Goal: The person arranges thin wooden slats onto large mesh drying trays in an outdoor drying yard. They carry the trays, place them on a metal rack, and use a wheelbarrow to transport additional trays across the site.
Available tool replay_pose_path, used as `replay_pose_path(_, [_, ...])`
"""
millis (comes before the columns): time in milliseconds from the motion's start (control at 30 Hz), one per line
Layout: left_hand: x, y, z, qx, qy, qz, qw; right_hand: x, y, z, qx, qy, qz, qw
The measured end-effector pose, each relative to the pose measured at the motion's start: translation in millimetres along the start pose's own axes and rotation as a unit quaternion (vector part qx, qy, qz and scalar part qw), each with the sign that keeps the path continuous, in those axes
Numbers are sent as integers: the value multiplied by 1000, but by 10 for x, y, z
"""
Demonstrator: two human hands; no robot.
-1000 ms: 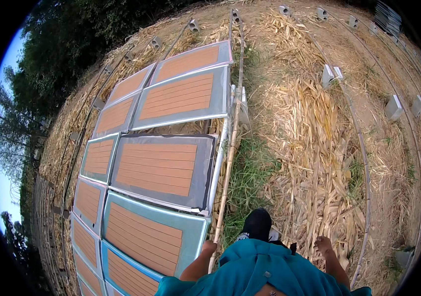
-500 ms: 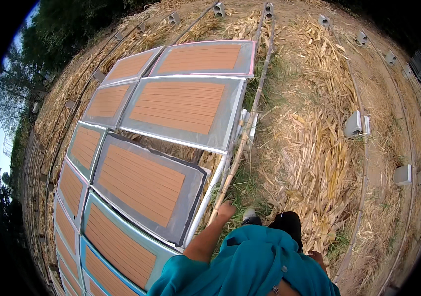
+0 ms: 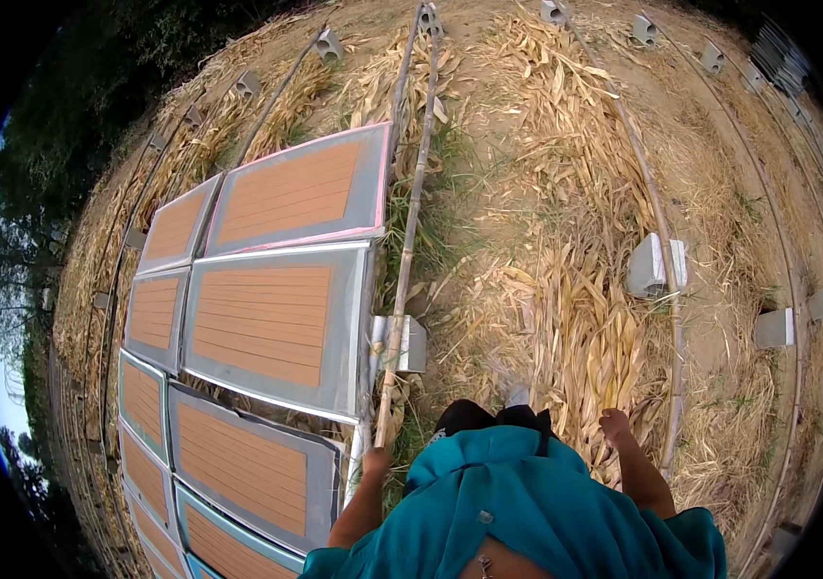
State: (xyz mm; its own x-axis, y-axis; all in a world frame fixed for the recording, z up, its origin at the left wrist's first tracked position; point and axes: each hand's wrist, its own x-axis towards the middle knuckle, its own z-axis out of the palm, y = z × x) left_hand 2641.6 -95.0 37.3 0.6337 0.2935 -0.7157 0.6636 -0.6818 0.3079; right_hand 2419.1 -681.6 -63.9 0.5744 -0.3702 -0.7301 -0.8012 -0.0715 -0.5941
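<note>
My left hand (image 3: 376, 460), loosely curled and seemingly holding nothing, hangs beside a long bamboo pole (image 3: 402, 323); I cannot tell if it touches it. My right hand (image 3: 614, 425) is out to the right above dry corn husks (image 3: 580, 333), its fingers curled in with nothing visible in them. Left of the pole lie framed mesh screens in rows, each with an orange-brown sheet scored by thin parallel lines. The closest are a dark-edged screen (image 3: 255, 461) and a pale-framed screen (image 3: 271, 326). Beyond them lies a pink-edged screen (image 3: 286, 191).
Grey hollow blocks support the poles, one (image 3: 411, 344) just ahead on the left and another (image 3: 648, 267) on the right. A second bamboo pole (image 3: 657, 207) runs along the right. Grass grows beside the left pole. Trees (image 3: 93, 125) stand at the far left.
I have moved forward along the screens, and the view has turned slightly. My right hand has swung forward into plain view; my left hand stays beside the pole.
</note>
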Motion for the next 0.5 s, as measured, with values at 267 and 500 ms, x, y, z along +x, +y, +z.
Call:
replay_pose_path(267, [923, 289, 382, 416, -86, 97, 900, 880, -3211, -612, 31, 53, -161, 985])
replay_pose_path(500, [2008, 3604, 492, 508, -79, 422, 747, 2137, -4983, -1286, -264, 43, -187, 945])
